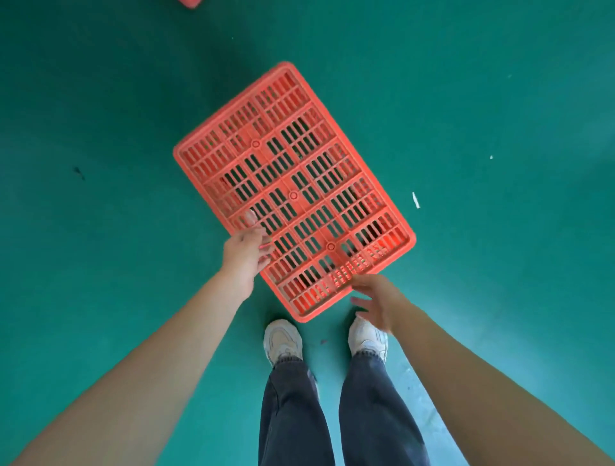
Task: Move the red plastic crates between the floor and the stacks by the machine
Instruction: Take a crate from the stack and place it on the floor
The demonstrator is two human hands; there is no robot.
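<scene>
A red plastic crate (293,189) lies upside down on the green floor, its slotted bottom facing up, turned at an angle in front of my feet. My left hand (244,254) is at the crate's left long edge, fingers curled against it; a firm grip is not visible. My right hand (377,299) hovers over the near corner with its fingers spread, holding nothing. Both hands are blurred.
My two white shoes (283,341) stand just behind the crate's near corner. A corner of another red crate (190,2) shows at the top edge. Small white scraps (416,200) lie on the green floor (499,99) to the right.
</scene>
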